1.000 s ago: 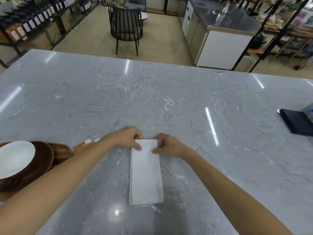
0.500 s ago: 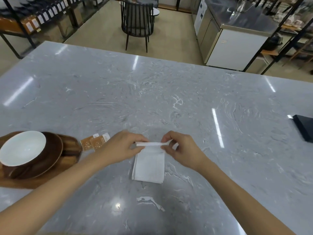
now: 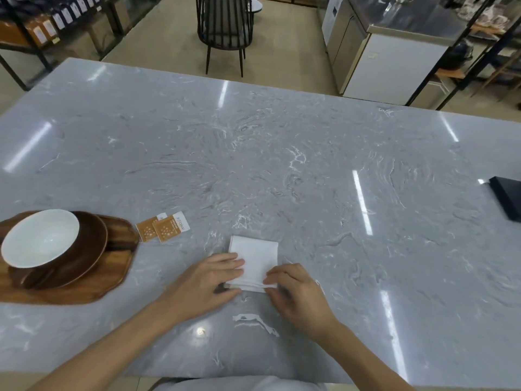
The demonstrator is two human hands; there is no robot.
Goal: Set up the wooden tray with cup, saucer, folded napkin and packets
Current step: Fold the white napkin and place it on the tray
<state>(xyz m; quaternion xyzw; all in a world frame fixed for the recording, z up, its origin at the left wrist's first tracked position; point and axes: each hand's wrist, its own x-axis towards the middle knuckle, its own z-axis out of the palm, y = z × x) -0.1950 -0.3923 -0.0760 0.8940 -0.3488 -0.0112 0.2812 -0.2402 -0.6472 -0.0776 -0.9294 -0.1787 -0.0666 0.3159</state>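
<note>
A white napkin (image 3: 255,256), folded into a small square, lies on the grey marble table. My left hand (image 3: 205,280) presses flat on its near left corner. My right hand (image 3: 296,292) pinches its near right edge. At the far left a wooden tray (image 3: 93,289) carries a dark wooden saucer (image 3: 90,255) with a white cup (image 3: 39,238) on it. Two orange packets (image 3: 163,228) lie on the table just right of the tray.
A black flat object (image 3: 507,197) rests at the table's right edge. Beyond the table stand a black chair (image 3: 224,26), a white counter unit (image 3: 394,55) and shelves on the left.
The long napkin was folded in half toward me into a small square. Both hands moved from its far edge down to its near edge.
</note>
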